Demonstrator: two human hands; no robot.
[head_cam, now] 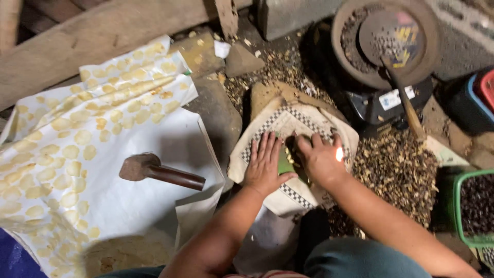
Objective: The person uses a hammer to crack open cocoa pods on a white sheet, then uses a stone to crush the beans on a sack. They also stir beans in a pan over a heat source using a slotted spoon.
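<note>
My left hand (265, 164) lies flat, fingers spread, on a cream cloth with a black-and-white checked border (288, 123) draped over a block. My right hand (320, 158) is cupped just to its right on the same cloth, fingers curled around small yellowish pieces and a green thing (286, 163) between the two hands. What exactly the right fingers hold is hidden. A wooden mallet (159, 172) lies apart to the left on a white sheet (139, 206) covered with flattened pale yellow discs (67, 149).
A dark round pan with a wooden-handled scoop (386, 41) stands at the back right. Husks and dark seeds (396, 170) litter the ground to the right. A green basket of dark seeds (476, 206) sits at the right edge. Wooden planks (98, 36) run along the back.
</note>
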